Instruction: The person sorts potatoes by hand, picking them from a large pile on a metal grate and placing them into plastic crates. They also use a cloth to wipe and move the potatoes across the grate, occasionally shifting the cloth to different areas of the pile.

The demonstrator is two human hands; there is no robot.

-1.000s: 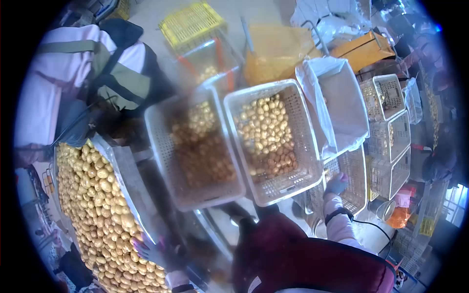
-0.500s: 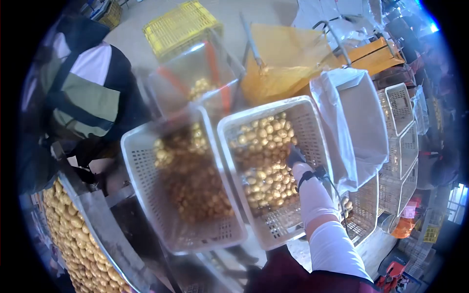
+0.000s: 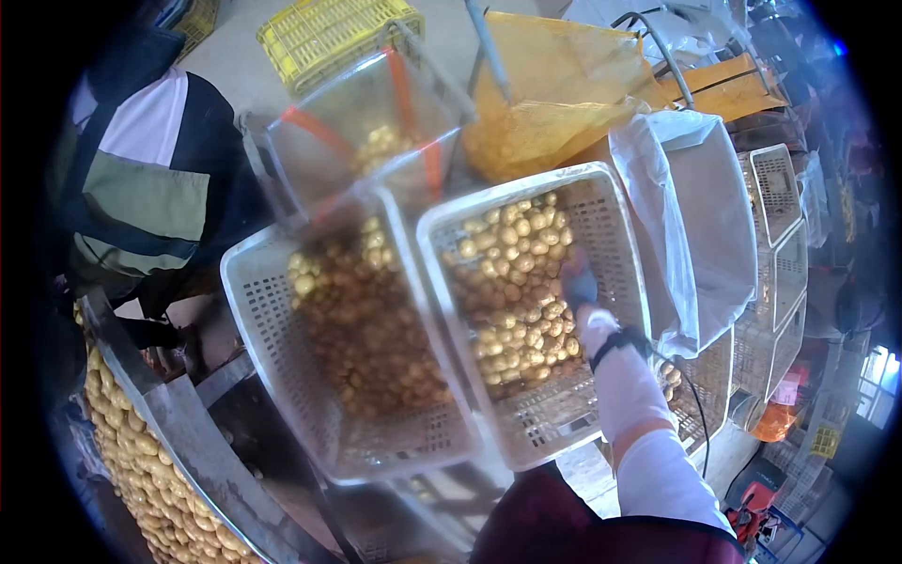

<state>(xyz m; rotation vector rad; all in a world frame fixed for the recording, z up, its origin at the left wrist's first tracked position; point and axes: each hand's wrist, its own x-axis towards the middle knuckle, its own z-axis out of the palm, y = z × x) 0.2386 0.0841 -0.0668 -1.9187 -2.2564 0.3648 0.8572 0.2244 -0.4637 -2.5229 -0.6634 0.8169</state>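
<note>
My right hand (image 3: 581, 280), in a dark glove with a white sleeve and a black wrist strap, reaches into the white slotted crate (image 3: 526, 195) in front of me. It lies at the right edge of the small yellow-brown potatoes (image 3: 521, 235) in that crate. Motion blurs its fingers, and I cannot tell whether they hold anything. Close on the left stands a second white crate (image 3: 258, 296), its potatoes (image 3: 362, 348) mostly in shadow. My left hand is outside the view.
A clear bag-lined frame (image 3: 324, 141) and a yellow crate (image 3: 338, 38) stand beyond. Right are an orange mesh bag (image 3: 554, 75), a plastic-lined bin (image 3: 709, 216) and stacked crates (image 3: 780, 254). A person (image 3: 150, 179) stands left, near a metal-edged trough (image 3: 178, 414) of potatoes.
My right hand has shifted slightly up and to the right, still over the same crate. The view has tilted a little, and the person at the left appears farther left.
</note>
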